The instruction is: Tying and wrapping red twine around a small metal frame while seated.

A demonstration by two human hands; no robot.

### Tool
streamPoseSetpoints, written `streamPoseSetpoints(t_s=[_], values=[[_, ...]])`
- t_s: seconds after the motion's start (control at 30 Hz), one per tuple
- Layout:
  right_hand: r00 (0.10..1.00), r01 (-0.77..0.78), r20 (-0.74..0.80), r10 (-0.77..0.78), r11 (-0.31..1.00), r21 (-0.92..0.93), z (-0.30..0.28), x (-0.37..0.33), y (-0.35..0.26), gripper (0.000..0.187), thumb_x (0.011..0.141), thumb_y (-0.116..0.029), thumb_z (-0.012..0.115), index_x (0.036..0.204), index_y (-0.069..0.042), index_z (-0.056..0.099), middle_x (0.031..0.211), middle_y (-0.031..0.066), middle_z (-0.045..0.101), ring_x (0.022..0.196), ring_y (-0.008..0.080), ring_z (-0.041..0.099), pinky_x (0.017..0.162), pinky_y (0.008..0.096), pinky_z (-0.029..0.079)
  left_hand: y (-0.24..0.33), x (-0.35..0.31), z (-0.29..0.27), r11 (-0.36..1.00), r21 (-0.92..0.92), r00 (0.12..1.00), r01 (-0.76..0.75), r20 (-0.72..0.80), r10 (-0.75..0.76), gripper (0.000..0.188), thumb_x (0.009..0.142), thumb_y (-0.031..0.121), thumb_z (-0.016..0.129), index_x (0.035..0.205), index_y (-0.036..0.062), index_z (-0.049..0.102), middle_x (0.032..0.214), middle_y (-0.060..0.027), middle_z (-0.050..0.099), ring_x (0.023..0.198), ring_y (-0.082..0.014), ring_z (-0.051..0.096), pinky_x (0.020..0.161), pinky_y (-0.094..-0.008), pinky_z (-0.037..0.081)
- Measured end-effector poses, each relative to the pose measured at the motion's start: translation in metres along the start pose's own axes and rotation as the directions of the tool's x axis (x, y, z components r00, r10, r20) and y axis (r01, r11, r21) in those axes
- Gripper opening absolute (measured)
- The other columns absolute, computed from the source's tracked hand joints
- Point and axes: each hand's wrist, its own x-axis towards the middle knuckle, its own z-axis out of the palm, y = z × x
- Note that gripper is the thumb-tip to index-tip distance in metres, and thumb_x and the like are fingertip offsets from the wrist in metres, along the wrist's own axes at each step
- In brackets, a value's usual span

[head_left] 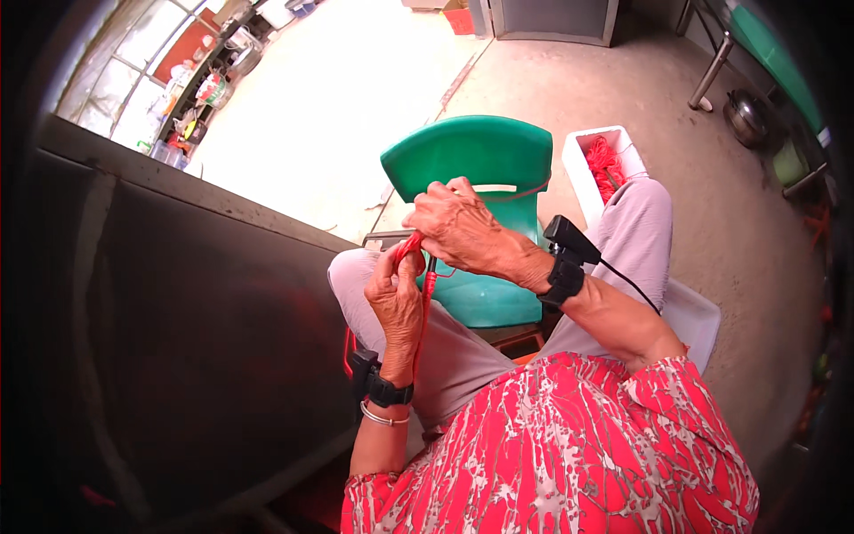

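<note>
A small bundle of red cord (408, 246) is held up between my hands, above my lap. My left hand (397, 298) is closed, pinching the bundle between thumb and fingers. From the upper right my right hand (463, 230) reaches over, its fingers curled and closed at the top of the same cord; its fingertips are partly hidden. Below the hands hangs a dark, thin rod (432, 264) with red cord wrapped round its lower part (431, 283). A loose red strand loops beside it. Just beyond the hands stands a green plastic chair (480, 147).
A white box (574, 147) with red cord (605, 165) inside stands beyond my right knee. To the left rises a dark panel (222, 311). A metal pot (745, 117) sits by a green table (774, 53) at right. Cluttered shelves (200, 93) line the far left.
</note>
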Motion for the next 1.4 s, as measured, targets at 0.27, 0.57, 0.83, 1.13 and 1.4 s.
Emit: streamPoseSetpoints(t_s=[0.27,0.57,0.83,1.13,1.4], values=[[0.915,-0.357,0.119,0.386,0.635,0.685,0.033,-0.062,0.005,0.011,0.082,-0.008,0.066,0.089,-0.001,0.064,0.078,0.011,0.057,0.072,0.0197,0.059,0.066,0.0312,0.047,-0.017,0.001,-0.002,0.959,0.28,0.996,0.035,0.074,-0.058,0.01,0.086,0.004,0.064,0.092,-0.0016,0.069,0.079,-0.0087,0.066,0.069,-0.0174,0.062,0.063,-0.0299,0.048],[0.965,-0.119,-0.093,0.245,0.726,0.678,0.073,-0.063,-0.009,0.031,0.08,-0.003,0.067,0.111,-0.008,0.066,0.085,0.0104,0.054,0.077,0.0183,0.057,0.071,0.0304,0.049,-0.025,-0.002,-0.012,0.978,0.205,0.953,-0.035,0.302,-0.029,0.008,0.081,0.005,0.065,0.089,0.004,0.067,0.082,-0.011,0.057,0.083,-0.0301,0.055,0.074,-0.0412,0.045],[0.764,-0.433,0.348,0.543,0.032,0.901,-0.001,-0.084,0.025,0.024,0.09,-0.009,0.068,0.112,0.0,0.066,0.098,0.0003,0.067,0.091,0.0069,0.059,0.082,0.0244,0.049,0.007,-0.017,-0.021,0.973,0.211,0.956,0.088,0.257,-0.142,0.02,0.086,0.018,0.071,0.097,0.0018,0.068,0.086,-0.0104,0.06,0.074,-0.0209,0.054,0.065,-0.0337,0.043],[0.803,-0.252,0.535,0.261,-0.666,0.703,-0.139,-0.144,-0.028,0.042,0.104,-0.044,0.037,0.092,-0.006,0.048,0.056,-0.0036,0.033,0.04,0.0064,0.031,0.034,0.0252,0.029,-0.015,-0.024,-0.025,0.951,-0.033,0.914,0.309,0.285,-0.287,0.03,0.085,0.015,0.072,0.11,-0.0015,0.065,0.084,-0.009,0.063,0.075,-0.0168,0.06,0.068,-0.0305,0.047],[0.554,-0.483,0.818,0.156,-0.739,0.469,-0.131,-0.222,-0.042,0.027,0.102,-0.027,0.049,0.102,-0.001,0.054,0.052,-0.0046,0.032,0.04,0.0062,0.031,0.037,0.0246,0.027,-0.011,-0.022,-0.019,0.964,-0.08,0.928,0.254,0.3,-0.22,0.034,0.089,0.008,0.069,0.119,-0.0049,0.061,0.085,-0.0014,0.061,0.075,-0.0072,0.052,0.064,-0.0234,0.044]])
